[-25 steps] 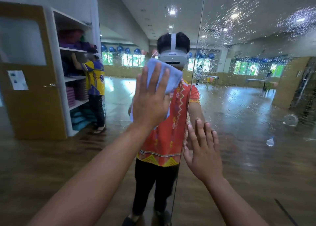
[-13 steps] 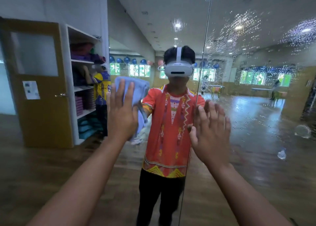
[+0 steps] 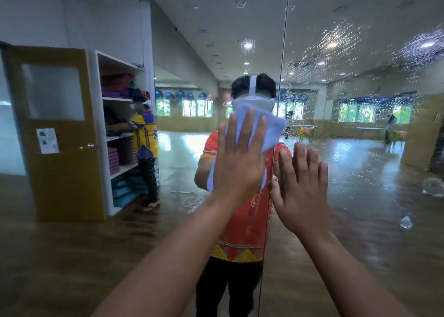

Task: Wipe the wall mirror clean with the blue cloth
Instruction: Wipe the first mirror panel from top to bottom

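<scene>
Against the mirror (image 3: 360, 196), the blue cloth (image 3: 269, 129) is pressed flat by the left hand (image 3: 240, 165); the right hand (image 3: 300, 187) is spread, empty. Overlapping strokes toward the droplets (image 3: 348, 52) are advised.

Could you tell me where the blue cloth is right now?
In the head view, the blue cloth is pressed flat against the mirror under the left hand, just left of the panel seam.

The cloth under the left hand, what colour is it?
Pale blue; the cloth shows in the head view.
</scene>
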`<action>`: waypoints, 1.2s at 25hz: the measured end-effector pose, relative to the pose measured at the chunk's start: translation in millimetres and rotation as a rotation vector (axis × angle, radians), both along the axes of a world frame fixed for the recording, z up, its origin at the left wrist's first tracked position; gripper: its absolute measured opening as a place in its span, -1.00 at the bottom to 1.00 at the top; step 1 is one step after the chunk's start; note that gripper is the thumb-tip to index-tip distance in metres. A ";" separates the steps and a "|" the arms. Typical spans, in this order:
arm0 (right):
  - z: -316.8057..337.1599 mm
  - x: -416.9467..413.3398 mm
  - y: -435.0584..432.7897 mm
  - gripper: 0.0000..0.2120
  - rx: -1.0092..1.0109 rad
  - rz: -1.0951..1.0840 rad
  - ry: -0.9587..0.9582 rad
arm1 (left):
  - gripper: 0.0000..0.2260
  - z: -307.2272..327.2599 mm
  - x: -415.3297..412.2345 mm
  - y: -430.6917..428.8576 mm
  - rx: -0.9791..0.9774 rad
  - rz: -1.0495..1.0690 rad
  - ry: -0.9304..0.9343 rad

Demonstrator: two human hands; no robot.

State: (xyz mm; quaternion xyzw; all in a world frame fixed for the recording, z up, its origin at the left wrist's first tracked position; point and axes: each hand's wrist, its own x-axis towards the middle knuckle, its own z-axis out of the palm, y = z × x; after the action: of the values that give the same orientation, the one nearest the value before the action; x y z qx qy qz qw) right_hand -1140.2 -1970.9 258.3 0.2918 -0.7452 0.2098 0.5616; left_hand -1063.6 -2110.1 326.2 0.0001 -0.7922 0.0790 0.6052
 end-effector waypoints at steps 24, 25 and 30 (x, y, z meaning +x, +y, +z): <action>-2.0 78.2 -133.7 -0.38 0.074 0.071 0.059 | -0.34 -28.8 86.0 -192.7 -0.008 0.053 -0.011; -6.3 78.0 -138.2 -0.38 0.078 0.069 0.057 | -0.36 -51.3 94.4 -207.1 -0.043 0.066 -0.033; -17.4 70.7 -147.9 -0.34 0.111 0.016 0.069 | -0.39 -75.8 140.5 -288.3 0.343 0.153 0.047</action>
State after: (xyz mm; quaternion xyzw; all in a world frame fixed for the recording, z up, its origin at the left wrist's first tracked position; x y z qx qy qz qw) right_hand -1069.5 -2118.8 241.0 0.3355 -0.7337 0.1624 0.5681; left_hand -923.0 -2398.3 250.4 0.1655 -0.7772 -0.0114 0.6070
